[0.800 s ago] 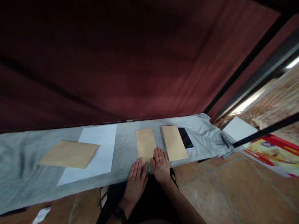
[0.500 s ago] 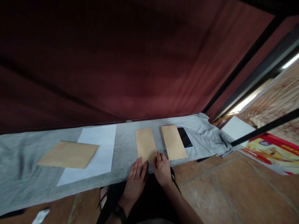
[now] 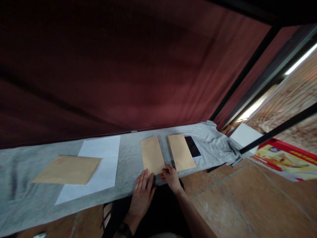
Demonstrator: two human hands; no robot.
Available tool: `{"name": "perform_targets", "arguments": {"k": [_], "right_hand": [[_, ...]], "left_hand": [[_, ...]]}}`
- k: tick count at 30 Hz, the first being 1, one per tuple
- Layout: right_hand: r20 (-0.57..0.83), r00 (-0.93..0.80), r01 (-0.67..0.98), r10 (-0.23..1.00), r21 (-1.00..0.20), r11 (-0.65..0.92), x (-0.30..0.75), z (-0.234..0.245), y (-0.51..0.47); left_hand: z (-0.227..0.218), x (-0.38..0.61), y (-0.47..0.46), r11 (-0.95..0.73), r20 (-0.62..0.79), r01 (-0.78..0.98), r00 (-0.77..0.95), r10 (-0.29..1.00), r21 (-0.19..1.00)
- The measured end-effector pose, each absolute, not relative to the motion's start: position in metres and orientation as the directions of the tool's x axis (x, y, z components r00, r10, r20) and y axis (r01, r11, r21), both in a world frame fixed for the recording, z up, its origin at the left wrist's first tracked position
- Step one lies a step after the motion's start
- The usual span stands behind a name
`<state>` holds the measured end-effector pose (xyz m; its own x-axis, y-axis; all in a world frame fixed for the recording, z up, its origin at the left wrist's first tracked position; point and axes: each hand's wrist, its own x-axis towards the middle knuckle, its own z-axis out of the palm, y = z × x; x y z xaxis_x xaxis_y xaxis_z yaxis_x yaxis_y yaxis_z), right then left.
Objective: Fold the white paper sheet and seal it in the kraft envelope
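Observation:
A brown paper envelope [image 3: 152, 152] lies lengthwise on the grey cloth in front of me. My left hand [image 3: 143, 193] rests flat at its lower left edge, fingers stretched out and fingertips on the paper. At the lower right corner, my right hand [image 3: 170, 177] has its fingers curled, with thumb and forefinger pinched at the envelope's edge. Just to the right sits a stack of brown envelopes [image 3: 181, 152], partly covering a dark-screened phone [image 3: 192, 146]. Farther left, another pile of brown envelopes [image 3: 66, 169] lies across white paper [image 3: 104, 172].
Grey cloth [image 3: 130, 155] covers the long narrow surface, with a dark red curtain [image 3: 148, 99] hanging behind it. On the right are black metal bars [image 3: 245, 72], a white box [image 3: 245, 136] and a red and yellow carton [image 3: 284, 158]. Tiled floor [image 3: 223, 205] lies below.
My right hand has turned, its fingers now more curled at the envelope's lower right corner. My left hand stays by the lower edge. The whole view has shifted slightly.

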<state>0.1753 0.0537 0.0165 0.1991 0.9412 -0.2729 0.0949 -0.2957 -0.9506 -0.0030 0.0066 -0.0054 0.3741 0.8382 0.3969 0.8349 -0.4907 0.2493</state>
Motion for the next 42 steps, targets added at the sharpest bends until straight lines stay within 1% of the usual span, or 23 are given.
{"name": "perform_targets", "arguments": {"k": [2,4,5,6,7,8,10,12,14,16,19,24,27,30,36,42], "right_hand": [[-0.339,0.221,-0.112,0.915,-0.94,-0.321,0.172,0.017,0.053],[-0.362,0.234,-0.221,0.902,-0.924,-0.313,0.17,0.02,0.052],[-0.359,0.235,-0.256,0.903,-0.919,-0.299,0.17,0.022,0.051],[-0.35,0.233,-0.282,0.907,-0.917,-0.282,0.17,0.024,0.05],[-0.34,0.229,-0.3,0.912,-0.916,-0.266,0.17,0.026,0.049],[-0.331,0.221,-0.312,0.918,-0.915,-0.255,0.171,0.029,0.048],[-0.322,0.198,-0.332,0.926,-0.911,-0.246,0.171,0.033,0.046],[-0.322,0.167,-0.35,0.932,-0.903,-0.249,0.171,0.035,0.045],[-0.325,0.135,-0.364,0.936,-0.895,-0.258,0.172,0.036,0.044],[-0.337,0.124,-0.371,0.933,-0.888,-0.272,0.172,0.035,0.044],[-0.385,0.154,-0.378,0.91,-0.874,-0.306,0.171,0.03,0.045],[-0.477,0.205,-0.437,0.855,-0.826,-0.356,0.17,0.024,0.05],[-0.464,0.219,-0.417,0.858,-0.84,-0.347,0.17,0.024,0.05],[-0.435,0.223,-0.359,0.872,-0.869,-0.341,0.171,0.024,0.049],[-0.404,0.233,-0.306,0.885,-0.894,-0.328,0.175,0.02,0.046],[-0.403,0.248,-0.326,0.881,-0.891,-0.315,0.177,0.018,0.045]], "left_hand": [[0.001,-0.002,0.009,-0.411,0.344,0.78,0.266,0.9,0.472],[0.008,-0.001,0.014,-0.247,0.251,0.662,0.091,0.964,0.708],[0.012,-0.001,0.017,-0.146,0.184,0.572,-0.009,0.983,0.807],[0.016,0.0,0.021,-0.043,0.103,0.465,-0.103,0.989,0.884],[0.02,-0.001,0.025,0.052,0.012,0.35,-0.179,0.984,0.935],[0.025,-0.001,0.029,0.138,-0.081,0.235,-0.236,0.968,0.962],[0.035,-0.001,0.036,0.269,-0.25,0.026,-0.288,0.924,0.963],[0.043,0.0,0.039,0.359,-0.384,-0.139,-0.256,0.887,0.923],[0.049,0.001,0.041,0.423,-0.474,-0.26,-0.18,0.862,0.868],[0.05,0.003,0.042,0.459,-0.514,-0.324,-0.11,0.851,0.827],[0.047,0.003,0.042,0.47,-0.521,-0.348,-0.063,0.852,0.811],[0.041,0.002,0.045,0.492,-0.528,-0.306,-0.042,0.848,0.815],[0.04,0.002,0.047,0.494,-0.527,-0.257,-0.076,0.846,0.83],[0.04,0.002,0.047,0.488,-0.521,-0.23,-0.11,0.846,0.842],[0.045,0.001,0.045,0.471,-0.522,-0.325,-0.087,0.848,0.82],[0.047,0.0,0.044,0.45,-0.503,-0.337,-0.083,0.86,0.827]]}}
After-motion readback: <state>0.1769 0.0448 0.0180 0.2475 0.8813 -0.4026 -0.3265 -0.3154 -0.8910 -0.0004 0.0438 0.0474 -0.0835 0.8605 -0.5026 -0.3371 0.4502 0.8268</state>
